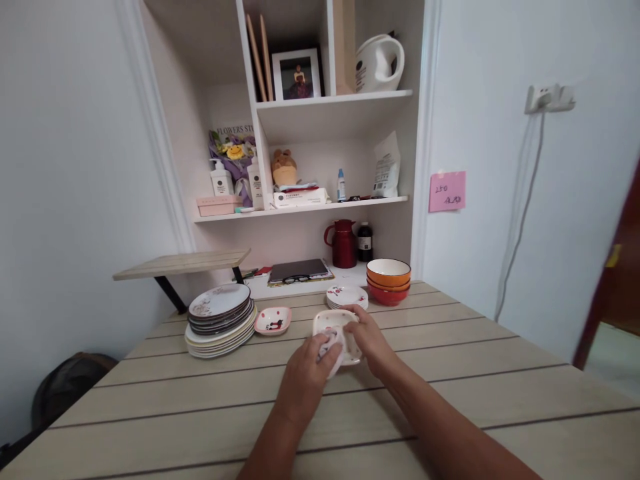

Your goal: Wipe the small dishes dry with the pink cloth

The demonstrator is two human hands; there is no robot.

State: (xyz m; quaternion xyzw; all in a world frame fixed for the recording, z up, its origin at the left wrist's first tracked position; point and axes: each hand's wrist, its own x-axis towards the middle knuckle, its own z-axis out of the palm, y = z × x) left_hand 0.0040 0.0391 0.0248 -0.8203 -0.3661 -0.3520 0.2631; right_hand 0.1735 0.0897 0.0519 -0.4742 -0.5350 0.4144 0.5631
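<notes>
We see both bare hands working over one square dish (327, 321) near the middle of the slatted table (500, 387). Our right hand (373, 341) is curled around the dish's right side, fingers on its far rim and inside it, holding it. Our left hand (305, 373) is closed on a crumpled white cloth (334, 362), pressed against the near left part of the dish; it may be a tissue, since the fingers hide much of it. The dish appears tilted a little, and we cannot tell whether its base touches the table.

Just behind it we see a low stack of small plates (347, 295), with the bowls (389, 283) nested to their right, orange above red. To the left lies a pink-rimmed dish (273, 321), right beside a tall stack of large plates (220, 320), the dark-edged ones on top of the pale ones. Beyond the small plates, we have a red jug (344, 244) next to a dark bottle (365, 243), with glasses (297, 279) lying by a laptop (300, 269) further left.
</notes>
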